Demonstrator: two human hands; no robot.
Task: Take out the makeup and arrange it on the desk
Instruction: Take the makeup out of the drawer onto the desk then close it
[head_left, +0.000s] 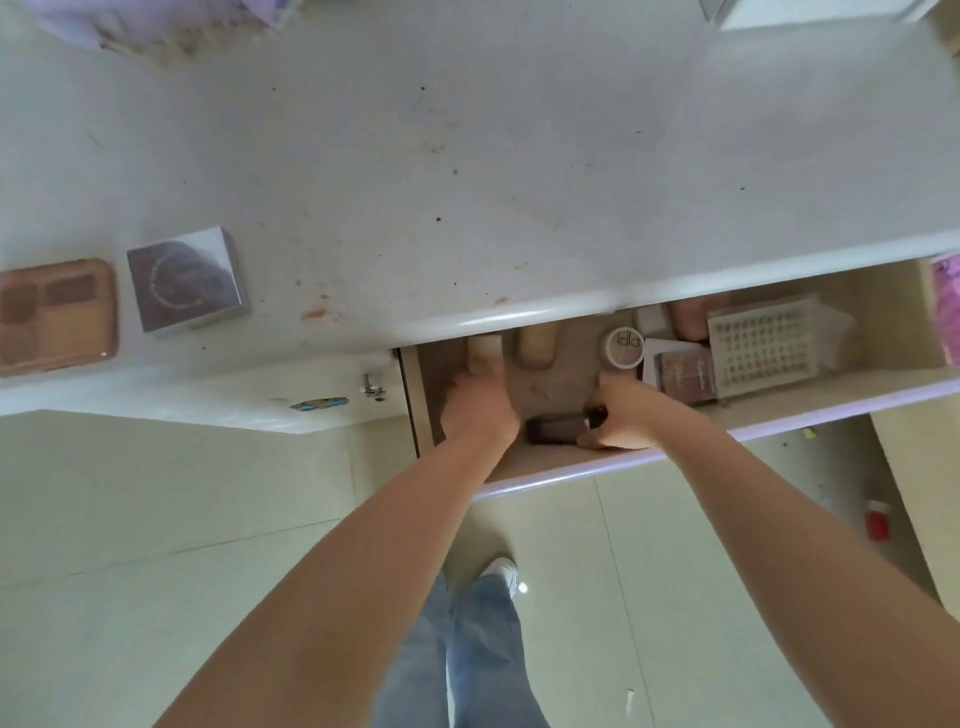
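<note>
Reaching into the open drawer (545, 470) with both hands: left hand (480, 408) gripping a pale bottle (484, 349), fingers hidden; right hand (621, 415) pinching a dark tube (556, 430) near the front. Resting on the counter (415, 156), far left: palette (54, 316), square box (186, 280).

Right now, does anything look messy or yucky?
Yes. The white desk top has dark specks, scuffs and reddish-brown smears, worst near its front edge above the open drawer.
</note>
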